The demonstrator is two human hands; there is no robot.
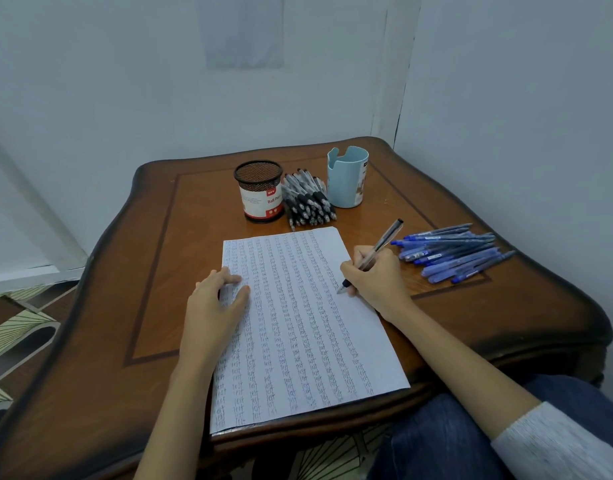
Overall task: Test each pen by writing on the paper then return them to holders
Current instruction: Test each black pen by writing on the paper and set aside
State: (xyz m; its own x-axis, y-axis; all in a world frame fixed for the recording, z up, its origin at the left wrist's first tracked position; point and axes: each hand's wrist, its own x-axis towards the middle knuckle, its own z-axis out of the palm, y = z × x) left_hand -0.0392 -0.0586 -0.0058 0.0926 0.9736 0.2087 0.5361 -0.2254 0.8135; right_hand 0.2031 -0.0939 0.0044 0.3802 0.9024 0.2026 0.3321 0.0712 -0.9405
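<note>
fingers of right hand [374, 280] grip 1 pen [382, 244], left hand [215, 303] flat on 1 paper [298, 341] by 2 holders [259, 194] [347, 180].

Near the upper middle of the frame, the black mesh holder [259, 192] carried a red and white label [262, 203]. White letters on its red band read "Ball Pe", and the rest of the word curved out of sight round the side. A small white logo above those letters and the fine print on the white band were too small to read.

The paper [298, 323] in the centre was filled with columns of 1 short handwritten mark repeated over and over, and it was too blurred to read. A dark tag near the rim of the blue holder [347, 178] and the barrel print on the blue pens [450, 252] at right were also illegible.
</note>
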